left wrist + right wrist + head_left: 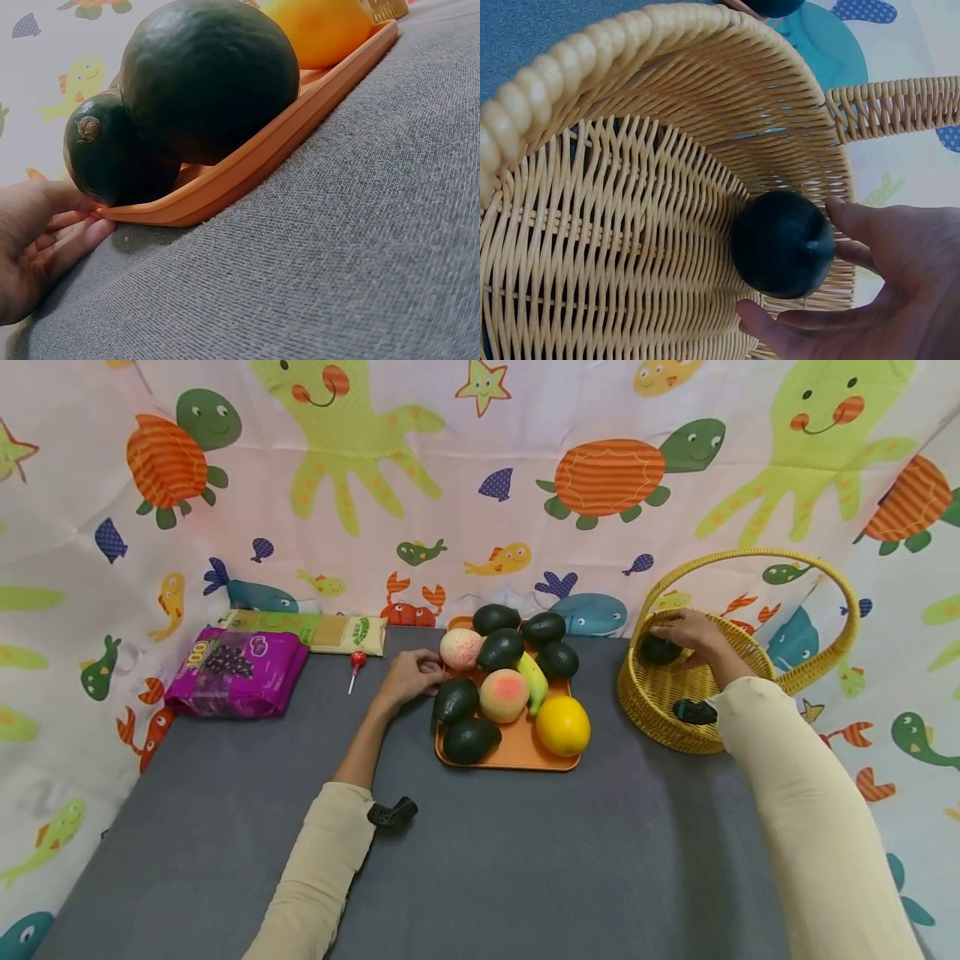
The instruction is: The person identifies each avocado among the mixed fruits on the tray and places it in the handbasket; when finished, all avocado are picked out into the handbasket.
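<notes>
Dark green between the parted fingers (761, 326) of the right hand (693, 635), the nearer one, an avocado (782, 244) lies against the inner wall of the yellow basket (637, 714), seen almost end-on, so its long axis cannot be judged; no closed grip shows, and light contact cannot be ruled out. Woven floor extends right of it within the basket, beneath the arching handle (813, 568). Left of the basket, across a strip of desk (600, 843), the left hand (408, 678) pinches the orange tray's (517, 750) left edge.
</notes>
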`<state>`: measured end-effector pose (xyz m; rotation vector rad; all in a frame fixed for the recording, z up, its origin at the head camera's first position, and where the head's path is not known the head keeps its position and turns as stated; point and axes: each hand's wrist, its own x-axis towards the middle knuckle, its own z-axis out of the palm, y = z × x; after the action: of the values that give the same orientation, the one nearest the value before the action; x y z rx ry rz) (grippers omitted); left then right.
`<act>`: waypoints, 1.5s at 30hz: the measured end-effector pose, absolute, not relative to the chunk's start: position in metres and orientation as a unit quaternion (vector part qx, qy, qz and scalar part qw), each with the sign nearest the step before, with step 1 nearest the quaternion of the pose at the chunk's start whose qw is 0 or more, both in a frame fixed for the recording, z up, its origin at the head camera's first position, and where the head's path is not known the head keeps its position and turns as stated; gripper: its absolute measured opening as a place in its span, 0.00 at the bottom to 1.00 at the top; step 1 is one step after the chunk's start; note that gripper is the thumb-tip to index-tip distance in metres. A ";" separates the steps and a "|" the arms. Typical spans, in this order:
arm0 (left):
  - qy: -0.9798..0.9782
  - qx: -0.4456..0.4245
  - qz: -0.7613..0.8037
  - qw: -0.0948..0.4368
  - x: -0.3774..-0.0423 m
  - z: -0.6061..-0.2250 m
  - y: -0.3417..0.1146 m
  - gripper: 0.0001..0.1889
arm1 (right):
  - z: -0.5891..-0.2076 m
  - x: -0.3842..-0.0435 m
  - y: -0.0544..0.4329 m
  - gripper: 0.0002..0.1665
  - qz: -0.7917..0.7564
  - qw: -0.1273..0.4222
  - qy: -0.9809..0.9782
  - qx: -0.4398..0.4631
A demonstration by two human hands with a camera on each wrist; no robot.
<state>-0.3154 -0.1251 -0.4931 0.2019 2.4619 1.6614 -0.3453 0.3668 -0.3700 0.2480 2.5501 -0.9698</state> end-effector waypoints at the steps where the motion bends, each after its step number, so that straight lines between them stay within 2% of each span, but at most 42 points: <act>1: 0.825 0.069 0.555 0.081 -0.315 -0.493 -0.125 0.20 | -0.369 -0.344 0.366 0.43 -0.347 0.200 0.912 0.089; 7: 0.825 0.072 0.554 0.081 -0.314 -0.494 -0.123 0.20 | -0.364 -0.340 0.366 0.43 -0.336 0.200 0.917 0.081; 22: 0.825 0.068 0.554 0.086 -0.315 -0.496 -0.127 0.21 | -0.352 -0.325 0.363 0.49 -0.274 0.163 0.946 0.063; 26: 0.825 0.066 0.555 0.080 -0.315 -0.495 -0.128 0.20 | -0.341 -0.316 0.357 0.47 -0.244 0.164 0.955 0.043; 36: 0.823 0.070 0.559 0.076 -0.314 -0.488 -0.129 0.20 | -0.312 -0.267 0.318 0.35 -0.126 0.109 0.986 -0.020; 45: 0.829 0.076 0.549 0.078 -0.317 -0.491 -0.125 0.20 | -0.301 -0.219 0.264 0.34 -0.135 0.066 0.988 -0.045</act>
<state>-0.3166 -0.1252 -0.4906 0.2289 2.4809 1.6446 -0.2195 0.2635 -0.3007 -0.1359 2.9792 -0.4060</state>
